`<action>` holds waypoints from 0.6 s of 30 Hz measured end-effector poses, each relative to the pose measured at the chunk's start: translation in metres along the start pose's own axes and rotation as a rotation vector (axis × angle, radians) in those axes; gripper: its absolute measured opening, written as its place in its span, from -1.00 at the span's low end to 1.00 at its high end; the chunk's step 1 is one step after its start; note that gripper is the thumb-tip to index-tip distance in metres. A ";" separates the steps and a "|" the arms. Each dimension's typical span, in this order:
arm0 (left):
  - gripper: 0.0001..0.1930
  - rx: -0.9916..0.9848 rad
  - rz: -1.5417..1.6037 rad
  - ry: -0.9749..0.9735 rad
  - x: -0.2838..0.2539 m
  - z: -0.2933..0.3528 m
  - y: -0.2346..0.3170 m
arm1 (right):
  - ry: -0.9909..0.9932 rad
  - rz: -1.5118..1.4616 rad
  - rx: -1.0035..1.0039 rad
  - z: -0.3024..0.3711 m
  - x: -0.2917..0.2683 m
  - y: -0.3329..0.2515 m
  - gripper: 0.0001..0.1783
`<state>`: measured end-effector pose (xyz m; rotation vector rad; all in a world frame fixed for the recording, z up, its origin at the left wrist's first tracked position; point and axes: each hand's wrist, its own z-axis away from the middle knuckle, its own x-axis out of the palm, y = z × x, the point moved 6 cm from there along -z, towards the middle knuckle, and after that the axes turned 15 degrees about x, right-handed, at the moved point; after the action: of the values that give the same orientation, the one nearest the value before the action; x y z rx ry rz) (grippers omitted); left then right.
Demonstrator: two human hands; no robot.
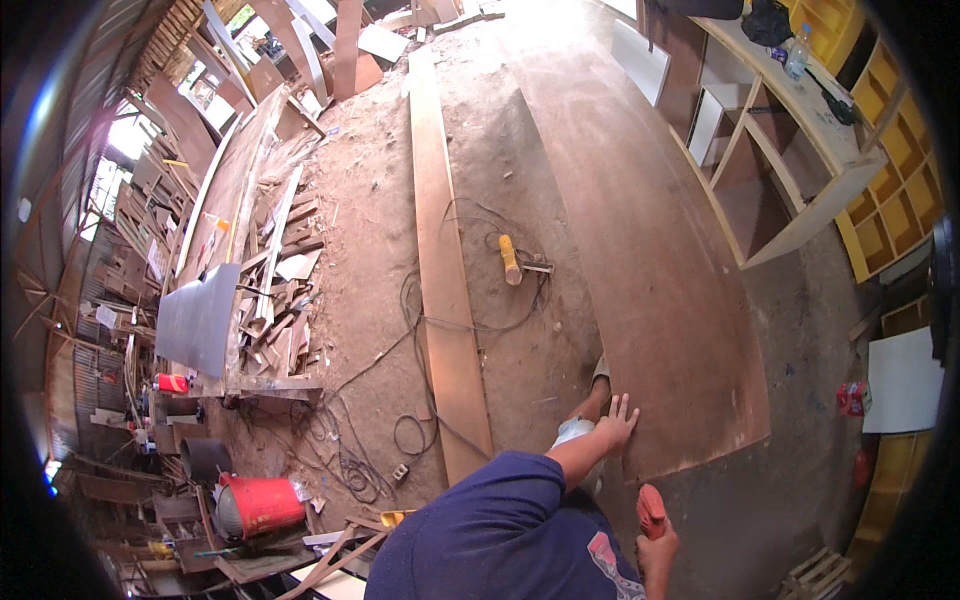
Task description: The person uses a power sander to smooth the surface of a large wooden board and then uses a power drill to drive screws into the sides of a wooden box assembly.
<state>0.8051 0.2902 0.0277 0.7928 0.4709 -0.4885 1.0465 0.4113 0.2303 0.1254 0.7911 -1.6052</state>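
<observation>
A long brown wooden panel (660, 250) stretches away from me on the right side of the floor. My left hand (617, 425) lies at its near left edge, fingers spread on the surface. My right hand (657, 552) is closed around a red, elongated hand-held thing (652, 508) just off the panel's near end; its exact kind I cannot make out. To the left runs a narrow plywood strip (440, 260). Between strip and panel lies a yellow corded power tool (510, 262) on the ground.
Black cables (360, 470) loop across the dirt floor and over the strip. Wood offcuts (290, 300) are heaped at left, beyond a red bucket (260, 505). An open-compartment wooden cabinet (770, 160) stands at right with a plastic bottle (797, 55) on top.
</observation>
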 end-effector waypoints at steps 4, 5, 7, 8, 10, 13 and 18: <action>-0.18 -0.051 -0.120 0.339 0.010 -0.016 -0.061 | -0.013 0.196 -0.224 -0.023 0.017 -0.038 -0.45; -0.17 -0.086 -0.152 0.337 0.004 -0.007 -0.073 | -0.090 0.141 -0.124 -0.001 0.017 -0.085 -0.44; -0.15 -0.054 -0.160 0.298 -0.014 -0.013 -0.056 | -0.056 0.152 -0.142 -0.013 0.004 -0.074 -0.34; -0.09 -0.045 -0.155 0.244 -0.024 -0.015 -0.054 | -0.054 0.172 -0.107 -0.012 -0.002 -0.077 -0.27; 0.01 -0.003 -0.076 0.127 -0.017 -0.020 -0.044 | -0.051 0.149 -0.018 -0.019 -0.005 -0.058 -0.20; 0.07 0.018 -0.033 0.073 -0.009 -0.018 -0.037 | -0.051 0.097 0.020 -0.019 -0.007 -0.031 -0.18; 0.11 0.002 -0.061 0.060 -0.005 -0.013 -0.032 | -0.082 0.028 0.058 -0.013 -0.004 -0.025 -0.13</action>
<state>0.7794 0.2818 0.0050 0.7987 0.5513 -0.5229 1.0201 0.4215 0.2334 0.1107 0.6770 -1.5968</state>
